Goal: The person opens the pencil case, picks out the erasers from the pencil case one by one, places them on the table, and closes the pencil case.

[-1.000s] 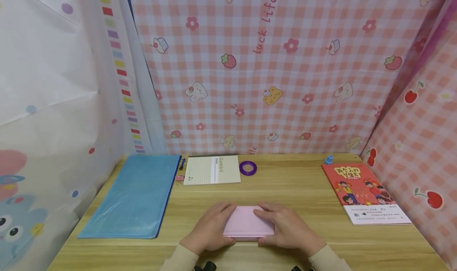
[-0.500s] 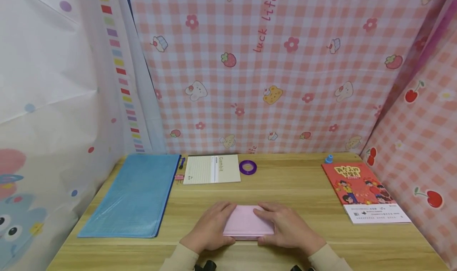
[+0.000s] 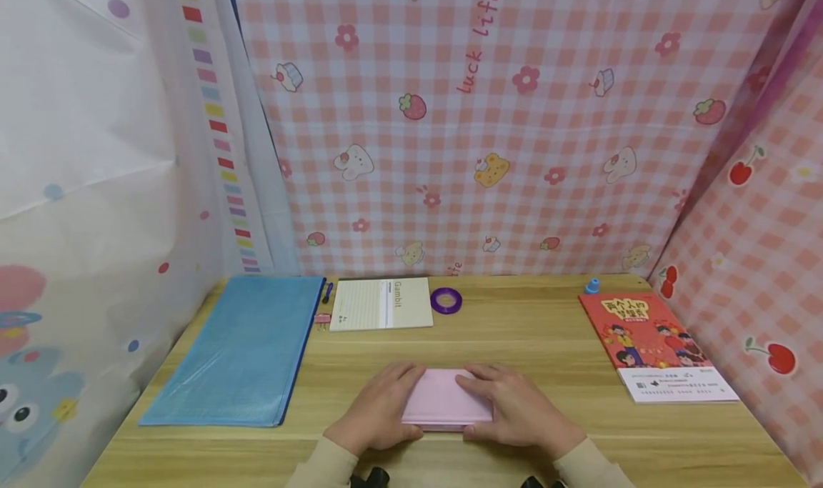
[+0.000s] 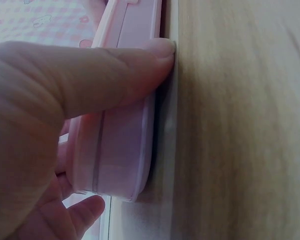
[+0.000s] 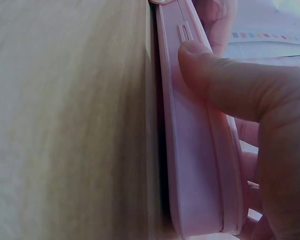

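A pink plastic case (image 3: 446, 399) with rounded corners is at the near middle of the table in the head view. My left hand (image 3: 379, 409) grips its left end, the thumb along the near side and the fingers round the far side. At the other end my right hand (image 3: 521, 409) holds it the same way, with the index finger over the top. A seam runs round the case's side (image 4: 122, 150) in the left wrist view. By my right thumb, a small slotted part (image 5: 185, 31) shows in the right wrist view. Whether its underside touches the table cannot be told.
On the wooden table (image 3: 514, 338), a blue folder (image 3: 234, 352) lies left. Along the back are a small dark blue item (image 3: 328, 293), a pink clip (image 3: 323, 319), a notebook (image 3: 383, 304) and a purple tape roll (image 3: 446, 301). A blue cone-shaped piece (image 3: 592, 286) stands behind a red book (image 3: 656, 345).
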Available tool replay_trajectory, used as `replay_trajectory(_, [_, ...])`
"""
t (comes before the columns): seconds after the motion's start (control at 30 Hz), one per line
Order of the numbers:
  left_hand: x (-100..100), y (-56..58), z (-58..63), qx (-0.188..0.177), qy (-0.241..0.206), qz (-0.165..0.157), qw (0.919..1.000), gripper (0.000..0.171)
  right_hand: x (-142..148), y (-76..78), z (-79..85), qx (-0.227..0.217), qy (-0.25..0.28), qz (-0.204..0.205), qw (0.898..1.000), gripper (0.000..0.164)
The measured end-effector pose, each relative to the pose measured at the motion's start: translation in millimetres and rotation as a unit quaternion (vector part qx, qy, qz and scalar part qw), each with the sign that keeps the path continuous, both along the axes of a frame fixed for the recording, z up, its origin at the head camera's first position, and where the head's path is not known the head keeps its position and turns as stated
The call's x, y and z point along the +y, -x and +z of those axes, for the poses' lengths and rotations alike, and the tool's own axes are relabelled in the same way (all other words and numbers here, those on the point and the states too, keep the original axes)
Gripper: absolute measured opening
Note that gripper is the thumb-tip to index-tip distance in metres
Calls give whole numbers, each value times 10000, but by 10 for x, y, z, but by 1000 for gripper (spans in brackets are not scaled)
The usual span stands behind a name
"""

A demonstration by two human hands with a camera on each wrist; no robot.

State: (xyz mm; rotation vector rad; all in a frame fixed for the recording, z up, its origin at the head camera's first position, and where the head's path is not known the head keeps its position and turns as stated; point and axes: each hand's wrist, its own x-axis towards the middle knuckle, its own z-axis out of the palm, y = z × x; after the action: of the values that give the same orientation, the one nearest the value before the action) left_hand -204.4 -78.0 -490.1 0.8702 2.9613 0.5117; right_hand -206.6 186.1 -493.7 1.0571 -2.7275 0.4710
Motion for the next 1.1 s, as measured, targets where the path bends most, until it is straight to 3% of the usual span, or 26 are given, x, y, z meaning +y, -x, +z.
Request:
replay_trajectory(0.3, [12, 21, 6, -187, -38, 41, 9998, 96, 11, 11, 9, -45, -40, 5, 10000, 78])
replay_trajectory(0.57, [-15, 39, -3, -340, -207, -25, 9992, 101, 47, 29, 86, -613, 541, -25, 9966, 63])
replay_trajectory(0.83, [-28, 31, -8, -285, -267, -18, 9992, 103, 38, 11, 78, -612, 516, -78, 9968, 65])
replay_trajectory(0.97, [-94, 41, -15, -460, -582, -68, 9972, 102, 46, 9, 84, -737, 463, -107, 9961, 66])
replay_trajectory(1.1, [-234, 77, -34, -695, -1051, -32, 9920, 105, 92, 22, 119, -1275, 737, -93, 9890, 64])
